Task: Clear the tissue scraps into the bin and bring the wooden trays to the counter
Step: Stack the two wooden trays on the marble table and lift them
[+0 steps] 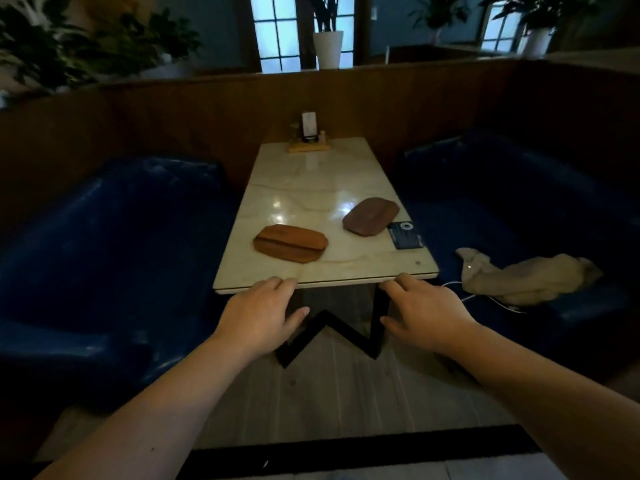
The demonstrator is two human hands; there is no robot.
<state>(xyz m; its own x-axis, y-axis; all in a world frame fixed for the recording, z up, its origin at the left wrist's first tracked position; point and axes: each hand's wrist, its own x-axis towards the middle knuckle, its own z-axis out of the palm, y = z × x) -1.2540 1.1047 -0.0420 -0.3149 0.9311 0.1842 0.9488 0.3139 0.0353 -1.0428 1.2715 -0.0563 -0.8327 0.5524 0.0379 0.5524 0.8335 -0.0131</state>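
Two wooden trays lie on the pale marble table (311,181). The orange-brown tray (290,242) is near the front left, and the darker reddish tray (370,216) sits further right by the edge. My left hand (263,313) and my right hand (420,311) hover just before the table's near edge, fingers apart and curled slightly down, holding nothing. No tissue scraps are visible on the tabletop.
Blue padded benches (104,258) flank the table on both sides. A beige cloth (526,275) and a white cable lie on the right bench. A dark card (405,235) rests at the table's right edge. A condiment holder (309,138) stands at the far end.
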